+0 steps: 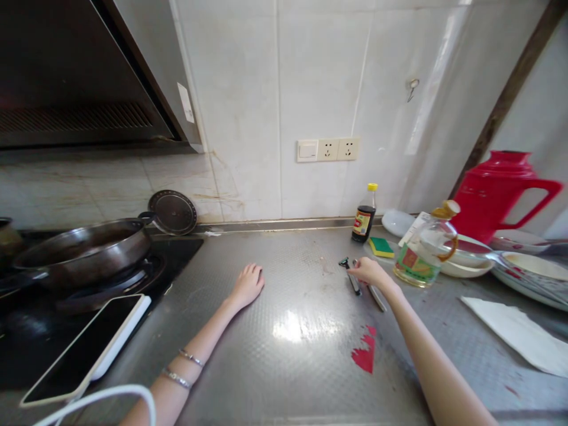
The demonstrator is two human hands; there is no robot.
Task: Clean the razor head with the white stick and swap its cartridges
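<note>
At the far left, a shiny round steel pan (pixel 89 260) with dark handles stands on a black glass stove (pixel 26 334). A white-cased phone with a dark screen (pixel 84 349) lies across the stove's near right edge, its long side tilted over that border, and a white cable (pixel 115 390) curves below it. A dark round metal disc with a dotted rim (pixel 173 213) leans against the wall behind the stove.

The stove's right edge borders the grey textured steel counter (pixel 284 373), which ends at the back in a metal strip (pixel 275 225) along the pale tiles. The widest room for moving lies between the 2 hands and toward the near edge; on its right side lies a torn red scrap (pixel 366 358). Farther right the room narrows: a dark sauce bottle with a yellow cap (pixel 364 216), a green-and-yellow sponge (pixel 381 247), a clear handled oil jug (pixel 417 266) and a red plastic thermos (pixel 492 192) stand or lie there, with a folded white sheet (pixel 519 334) nearer.

The left hand (pixel 247 286) rests palm down on the steel, fingers loosely curved and unclenched; 2 bracelets (pixel 191 357) circle that forearm. The right hand (pixel 370 273) is partly bent, its fingertips at a dark-handled razor (pixel 355 287) lying on the counter, just below the razor's head; I cannot tell whether they grip it. A slim metal strip-like tool (pixel 377 297) lies beside the razor, partly under this hand.
</note>
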